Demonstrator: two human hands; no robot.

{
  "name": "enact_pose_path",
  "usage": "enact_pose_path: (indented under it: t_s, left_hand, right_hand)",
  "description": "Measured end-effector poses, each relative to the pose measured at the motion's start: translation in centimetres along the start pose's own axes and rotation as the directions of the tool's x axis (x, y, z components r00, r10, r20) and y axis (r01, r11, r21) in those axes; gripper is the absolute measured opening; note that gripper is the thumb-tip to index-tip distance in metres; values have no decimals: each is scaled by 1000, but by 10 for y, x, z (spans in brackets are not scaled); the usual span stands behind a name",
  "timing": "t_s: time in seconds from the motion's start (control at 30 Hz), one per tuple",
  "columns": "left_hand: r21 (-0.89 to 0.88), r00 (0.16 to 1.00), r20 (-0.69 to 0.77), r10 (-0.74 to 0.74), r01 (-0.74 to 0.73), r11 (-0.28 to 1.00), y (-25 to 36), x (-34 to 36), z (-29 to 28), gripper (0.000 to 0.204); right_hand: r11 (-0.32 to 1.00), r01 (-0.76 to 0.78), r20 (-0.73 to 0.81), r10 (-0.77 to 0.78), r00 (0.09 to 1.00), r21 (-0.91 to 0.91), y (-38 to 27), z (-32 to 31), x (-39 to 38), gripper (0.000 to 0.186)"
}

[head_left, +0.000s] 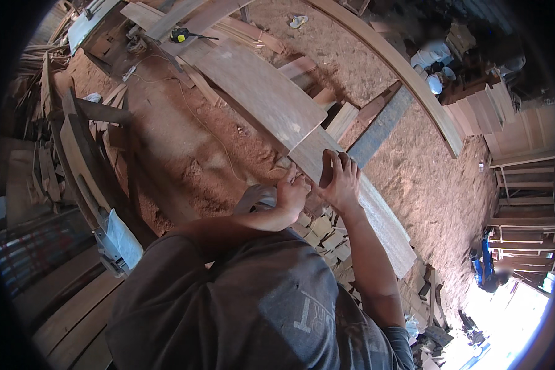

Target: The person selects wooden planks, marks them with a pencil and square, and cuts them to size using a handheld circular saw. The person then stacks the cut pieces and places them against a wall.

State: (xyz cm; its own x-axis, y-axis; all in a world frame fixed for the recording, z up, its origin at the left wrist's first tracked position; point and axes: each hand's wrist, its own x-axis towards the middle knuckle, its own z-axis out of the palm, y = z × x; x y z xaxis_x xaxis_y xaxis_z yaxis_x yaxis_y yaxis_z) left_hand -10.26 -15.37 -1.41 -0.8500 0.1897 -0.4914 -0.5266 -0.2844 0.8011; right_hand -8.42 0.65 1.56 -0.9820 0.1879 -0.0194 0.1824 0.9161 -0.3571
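Pale wood ran beside both hands: the left hand [293, 192] was curled in at the plank's [313, 151] near edge, while the right hand [343, 182] arched just beside it, fingers bent; I could not tell whether either grip had hold of anything. A wider board [259, 89] stretched beyond, then a yellow-and-black tape measure [180, 35], above reddish earth [166, 123].

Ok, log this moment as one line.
left hand: curled beside plank edge | right hand: over plank, grip unclear | tape measure: on boards
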Motion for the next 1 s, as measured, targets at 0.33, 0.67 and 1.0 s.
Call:
enact_pose_path:
  t_s: [0.33, 0.67, 1.0]
  left_hand:
    - [-63, 997, -45, -61, 58, 996, -13, 6, -5, 61]
    - [140, 997, -15, -77, 78, 987, -6, 11, -10, 58]
    - [422, 711, 609, 352, -666, 615, 40, -8, 69, 33]
  right_hand:
    - [999, -15, 45, 16, 999, -30, -4, -6, -2, 106]
    - [998, 23, -5, -23, 1000, -53, -1, -1, -7, 108]
    - [952, -20, -572, 201, 796, 307, 4, -15, -134, 44]
